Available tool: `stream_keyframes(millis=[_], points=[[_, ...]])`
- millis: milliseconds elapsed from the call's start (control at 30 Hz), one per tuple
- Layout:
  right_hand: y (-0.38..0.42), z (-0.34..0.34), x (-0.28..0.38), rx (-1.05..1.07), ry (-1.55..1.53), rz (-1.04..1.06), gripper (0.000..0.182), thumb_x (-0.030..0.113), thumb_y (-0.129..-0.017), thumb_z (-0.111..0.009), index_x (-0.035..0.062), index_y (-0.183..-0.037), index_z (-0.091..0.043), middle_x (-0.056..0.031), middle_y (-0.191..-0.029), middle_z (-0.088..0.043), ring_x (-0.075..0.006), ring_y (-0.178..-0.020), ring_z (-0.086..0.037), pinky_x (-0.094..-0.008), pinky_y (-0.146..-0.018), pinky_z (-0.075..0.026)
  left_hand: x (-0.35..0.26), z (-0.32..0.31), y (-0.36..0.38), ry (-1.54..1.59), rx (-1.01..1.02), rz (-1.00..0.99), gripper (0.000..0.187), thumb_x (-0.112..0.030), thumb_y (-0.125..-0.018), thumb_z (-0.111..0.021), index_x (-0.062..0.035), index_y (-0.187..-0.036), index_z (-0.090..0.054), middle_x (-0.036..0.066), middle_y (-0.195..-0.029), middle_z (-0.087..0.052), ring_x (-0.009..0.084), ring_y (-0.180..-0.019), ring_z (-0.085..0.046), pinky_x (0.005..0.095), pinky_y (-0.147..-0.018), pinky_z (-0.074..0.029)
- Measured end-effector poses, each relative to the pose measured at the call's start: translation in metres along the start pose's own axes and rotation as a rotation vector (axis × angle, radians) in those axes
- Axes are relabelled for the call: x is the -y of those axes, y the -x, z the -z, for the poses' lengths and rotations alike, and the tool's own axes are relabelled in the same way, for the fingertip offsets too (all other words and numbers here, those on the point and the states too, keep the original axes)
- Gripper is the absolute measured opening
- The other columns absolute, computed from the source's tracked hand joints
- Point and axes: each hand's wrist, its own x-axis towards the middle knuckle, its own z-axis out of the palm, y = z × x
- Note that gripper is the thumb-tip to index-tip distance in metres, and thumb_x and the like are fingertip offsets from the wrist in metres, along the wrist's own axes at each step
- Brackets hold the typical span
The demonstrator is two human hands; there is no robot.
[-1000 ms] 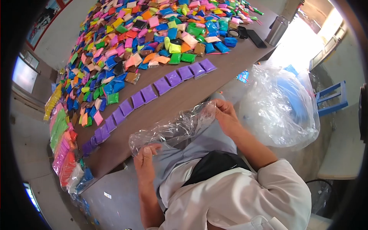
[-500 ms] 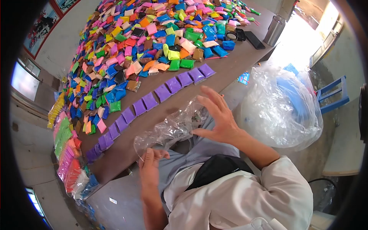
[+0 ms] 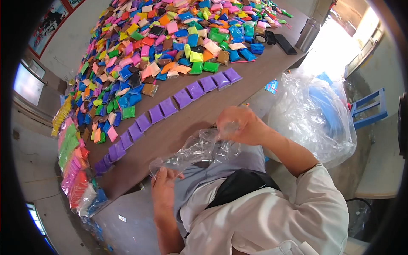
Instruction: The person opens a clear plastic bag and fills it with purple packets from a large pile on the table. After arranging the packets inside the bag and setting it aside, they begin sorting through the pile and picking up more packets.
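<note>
A long clear plastic bag (image 3: 193, 148), crumpled and see-through, stretches over my lap between my hands. My left hand (image 3: 163, 185) pinches its lower left end between thumb and fingers. At the upper right end my right hand (image 3: 242, 125) is closed like a fist against the plastic; its fingers are partly hidden and slightly blurred. Beyond the bag, a slanting row of flat purple packets (image 3: 169, 107) lies on the brown table (image 3: 193, 115), apart from both hands.
A large heap of small colourful packets (image 3: 170, 42) covers the table's far side. Bundled packets (image 3: 70, 153) line its left edge. A phone (image 3: 285, 44) and steel flask (image 3: 307, 35) stand at the far right corner. Right of me are a big clear bag (image 3: 297, 123) and a blue chair (image 3: 369, 108).
My right hand has gone from spread fingers to a closed fist at the bag's upper end. My left hand still pinches the other end. The view has shifted slightly.
</note>
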Motion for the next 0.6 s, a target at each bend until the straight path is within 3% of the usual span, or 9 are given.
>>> stream_keyframes(millis=[67, 167, 267, 467, 600], points=[[0.000, 0.005, 0.010, -0.042, -0.169, -0.289, 0.022, 0.016, -0.080, -0.078, 0.0047, -0.095, -0.067, -0.0042, -0.087, -0.068, -0.0133, -0.081, -0.063, -0.0316, -0.071, -0.050, -0.008, -0.004, 0.005, -0.114, 0.000, 0.007, 0.037, -0.033, -0.101, -0.047, -0.0040, -0.081, -0.057, 0.012, -0.077, -0.060, 0.0280, -0.078, -0.061, 0.0431, -0.085, -0.046], [0.003, 0.001, 0.002, -0.025, -0.476, -0.420, 0.018, 0.015, -0.088, -0.073, 0.0029, -0.098, -0.065, -0.0031, -0.085, -0.068, -0.0097, -0.078, -0.064, -0.0260, -0.068, -0.051, -0.012, -0.008, 0.008, -0.158, -0.025, 0.041, 0.050, -0.042, -0.104, -0.038, -0.0047, -0.074, -0.054, 0.014, -0.077, -0.063, 0.0239, -0.083, -0.059, 0.0389, -0.091, -0.041], [0.006, 0.002, -0.014, -0.169, -0.468, -0.466, 0.018, 0.015, -0.089, -0.072, 0.0011, -0.097, -0.065, -0.0017, -0.082, -0.066, -0.0079, -0.076, -0.063, -0.0228, -0.065, -0.050, -0.010, 0.004, 0.003, -0.258, -0.099, -0.073, 0.053, -0.044, -0.104, -0.034, -0.0044, -0.075, -0.054, 0.015, -0.080, -0.064, 0.0236, -0.083, -0.059, 0.0386, -0.091, -0.042], [0.007, 0.016, -0.008, -0.091, -0.492, -0.447, 0.019, 0.020, -0.090, -0.073, 0.0022, -0.093, -0.066, 0.0007, -0.073, -0.061, -0.0060, -0.064, -0.056, -0.0229, -0.056, -0.045, 0.003, 0.033, 0.002, -0.243, -0.199, -0.095, 0.055, -0.044, -0.105, -0.033, -0.0007, -0.084, -0.061, 0.016, -0.087, -0.065, 0.0231, -0.084, -0.060, 0.0362, -0.090, -0.045], [0.005, 0.007, -0.002, -0.078, -0.520, -0.516, 0.020, 0.022, -0.089, -0.074, 0.0036, -0.089, -0.066, 0.0016, -0.068, -0.058, -0.0052, -0.058, -0.052, -0.0231, -0.051, -0.041, 0.000, 0.023, 0.006, -0.568, -0.215, -0.038, 0.049, -0.045, -0.100, -0.045, 0.0005, -0.089, -0.060, 0.015, -0.100, -0.065, 0.0220, -0.094, -0.058, 0.0351, -0.092, -0.041]])
